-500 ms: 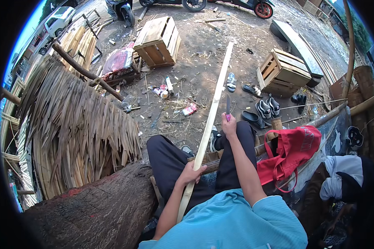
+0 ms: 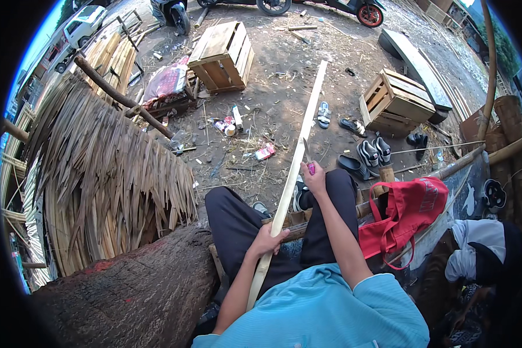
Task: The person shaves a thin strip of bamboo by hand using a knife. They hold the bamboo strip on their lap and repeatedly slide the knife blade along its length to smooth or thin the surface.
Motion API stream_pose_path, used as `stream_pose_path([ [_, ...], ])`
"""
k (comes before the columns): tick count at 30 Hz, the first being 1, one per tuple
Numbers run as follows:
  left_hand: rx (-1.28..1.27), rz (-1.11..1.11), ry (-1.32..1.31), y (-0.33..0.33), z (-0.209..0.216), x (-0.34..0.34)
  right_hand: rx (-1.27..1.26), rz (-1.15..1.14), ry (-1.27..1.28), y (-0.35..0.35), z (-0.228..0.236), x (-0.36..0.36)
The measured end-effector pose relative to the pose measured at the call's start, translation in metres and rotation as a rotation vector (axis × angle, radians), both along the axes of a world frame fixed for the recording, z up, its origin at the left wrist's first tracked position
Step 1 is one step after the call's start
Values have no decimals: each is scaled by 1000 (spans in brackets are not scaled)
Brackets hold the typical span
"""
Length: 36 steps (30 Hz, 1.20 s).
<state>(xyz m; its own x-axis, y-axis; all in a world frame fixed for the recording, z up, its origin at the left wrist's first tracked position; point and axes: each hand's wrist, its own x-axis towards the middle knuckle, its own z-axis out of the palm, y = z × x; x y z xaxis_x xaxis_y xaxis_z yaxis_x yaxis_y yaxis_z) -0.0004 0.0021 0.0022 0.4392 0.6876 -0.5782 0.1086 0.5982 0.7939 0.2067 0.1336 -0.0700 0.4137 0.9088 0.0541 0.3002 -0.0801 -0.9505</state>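
Cream strip [image 2: 287, 187] on my feed: left hand [image 2: 265, 240] wraps round it, right hand [image 2: 315, 180] clutches a purple-handled knife [image 2: 311, 169] alongside.

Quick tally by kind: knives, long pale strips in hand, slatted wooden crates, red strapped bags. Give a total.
Magenta-handled knife, in the right hand: 1
Long pale strip, in the left hand: 1
Slatted wooden crates: 2
Red strapped bag: 1
Total: 5
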Motion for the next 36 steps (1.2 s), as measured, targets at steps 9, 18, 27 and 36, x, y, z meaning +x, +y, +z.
stream_pose_path([
  [9, -1, 51, -16, -2, -3, 1, -190, 358, -226, -12, 0, 5],
  [18, -14, 53, 23, -2, -6, 4, -394, 659, -477, -16, 21, 12],
  [27, -84, 122, -9, -1, -8, 2, -298, 860, -562, -91, 34, -20],
  [36, -34, 98, 110, 2, -16, 8, -252, 859, -640, -96, 45, -26],
])
